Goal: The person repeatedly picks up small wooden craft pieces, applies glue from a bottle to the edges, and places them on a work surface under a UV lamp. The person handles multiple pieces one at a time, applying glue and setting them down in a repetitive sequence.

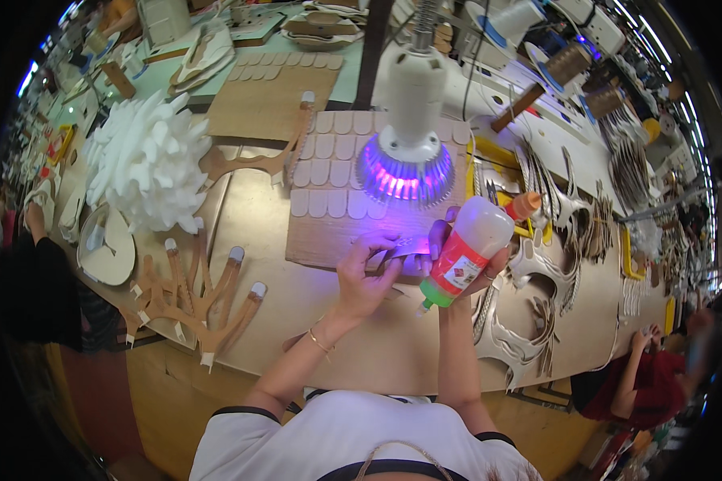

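Beneath the purple-lit lamp (pixel 409 164), my left hand (pixel 363 276) pinches a small piece of material (pixel 407 246) between thumb and fingers. My right hand (pixel 489 268) is wrapped round a squeeze bottle (pixel 472 240) with a translucent body, a red label band and a green nozzle end. The bottle is tilted, its green nozzle pointing down and left, its orange end up and right. Fingers of the right hand also reach the right end of the small piece. Behind my hands lies a cardboard sheet (pixel 305 240) bearing rows of pale rounded tabs (pixel 337 172).
At left are a heap of white foam-like pieces (pixel 148 164) and brown strap pieces with white tips (pixel 192 301). Woven pale shoe-upper parts (pixel 529 280) lie at right. Another tab-covered board (pixel 269 104) stands farther back. Other people (pixel 646 381) sit at both sides.
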`<state>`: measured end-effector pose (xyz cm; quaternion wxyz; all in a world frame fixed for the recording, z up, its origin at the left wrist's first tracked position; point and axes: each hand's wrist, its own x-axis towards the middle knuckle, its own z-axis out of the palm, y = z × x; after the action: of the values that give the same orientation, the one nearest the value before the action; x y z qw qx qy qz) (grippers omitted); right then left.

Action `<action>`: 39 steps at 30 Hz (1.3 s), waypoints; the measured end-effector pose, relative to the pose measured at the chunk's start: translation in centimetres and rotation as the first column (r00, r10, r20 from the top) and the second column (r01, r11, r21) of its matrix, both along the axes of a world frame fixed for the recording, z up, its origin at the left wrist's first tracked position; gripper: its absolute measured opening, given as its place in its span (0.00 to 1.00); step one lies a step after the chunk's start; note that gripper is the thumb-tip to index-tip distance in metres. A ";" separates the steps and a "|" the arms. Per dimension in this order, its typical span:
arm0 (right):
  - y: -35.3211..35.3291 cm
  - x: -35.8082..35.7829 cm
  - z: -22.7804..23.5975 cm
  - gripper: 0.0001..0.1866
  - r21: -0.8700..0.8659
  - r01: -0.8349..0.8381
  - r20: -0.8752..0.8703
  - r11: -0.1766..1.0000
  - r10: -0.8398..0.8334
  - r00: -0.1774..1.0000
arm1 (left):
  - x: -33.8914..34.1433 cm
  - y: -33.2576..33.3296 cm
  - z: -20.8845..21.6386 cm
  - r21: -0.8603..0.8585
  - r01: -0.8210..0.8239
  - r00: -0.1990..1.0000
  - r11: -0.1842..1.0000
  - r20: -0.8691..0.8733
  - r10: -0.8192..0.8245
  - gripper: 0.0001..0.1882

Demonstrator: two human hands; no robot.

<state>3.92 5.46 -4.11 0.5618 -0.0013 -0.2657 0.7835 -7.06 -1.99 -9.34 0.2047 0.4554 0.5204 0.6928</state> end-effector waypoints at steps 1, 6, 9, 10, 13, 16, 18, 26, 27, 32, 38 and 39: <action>0.1 -0.5 -0.1 0.44 -0.027 0.021 0.008 0.999 -0.020 1.000 | -0.4 -0.1 -0.1 -0.007 0.001 1.000 1.000 -0.009 -0.001 0.13; 0.7 -1.6 -0.7 0.42 0.001 -0.057 -0.009 0.998 0.057 0.998 | -1.7 -0.3 0.3 0.020 -0.039 0.982 0.999 -0.184 0.042 0.11; 0.8 -1.5 -1.4 0.41 -0.024 -0.003 0.000 1.000 0.003 1.000 | -1.5 0.0 0.5 0.047 -0.081 0.971 0.996 -0.223 0.090 0.11; 0.9 -1.4 -1.7 0.41 -0.060 0.036 0.003 0.998 -0.036 0.999 | -1.5 0.1 0.5 0.051 -0.091 0.970 0.995 -0.220 0.100 0.11; 1.1 -1.0 -2.1 0.40 0.038 -0.032 -0.024 0.999 0.033 0.999 | -1.4 0.3 0.4 0.057 -0.099 0.967 0.993 -0.231 0.109 0.11; 0.9 -0.7 -2.3 0.41 0.000 -0.045 -0.022 0.999 0.045 0.999 | -1.5 0.3 0.3 0.064 -0.092 0.963 0.994 -0.249 0.105 0.11; 0.7 -0.6 -2.3 0.42 -0.042 -0.034 -0.029 0.999 0.033 0.999 | -1.5 0.3 0.2 0.068 -0.081 0.964 0.994 -0.247 0.096 0.11; 0.2 -0.5 -1.9 0.43 -0.006 -0.069 -0.064 0.998 0.069 0.996 | -1.4 0.3 0.3 0.094 -0.068 0.949 0.993 -0.302 0.093 0.10; 0.1 -0.5 -1.7 0.43 -0.035 -0.042 -0.064 0.999 0.039 0.997 | -1.3 0.3 0.3 0.103 -0.069 0.949 0.992 -0.301 0.097 0.10; -0.5 -0.6 -0.6 0.44 0.027 -0.109 0.005 0.994 0.109 0.994 | -0.8 0.0 1.0 0.014 -0.054 0.971 0.998 -0.232 0.055 0.07; -1.5 1.2 0.4 0.43 0.109 0.403 0.350 0.909 -0.415 0.840 | -0.1 -1.1 2.2 -0.285 0.595 0.711 0.751 0.623 -0.327 0.07; -1.2 2.4 0.7 0.44 0.269 0.388 0.367 0.881 -0.467 0.805 | 0.1 -1.4 2.3 -0.272 0.633 0.672 0.725 0.658 -0.340 0.07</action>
<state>6.34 4.27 -3.36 0.6511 -0.1795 -0.4430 0.5896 -6.95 -3.34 -7.04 0.6383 0.2887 0.4430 0.5595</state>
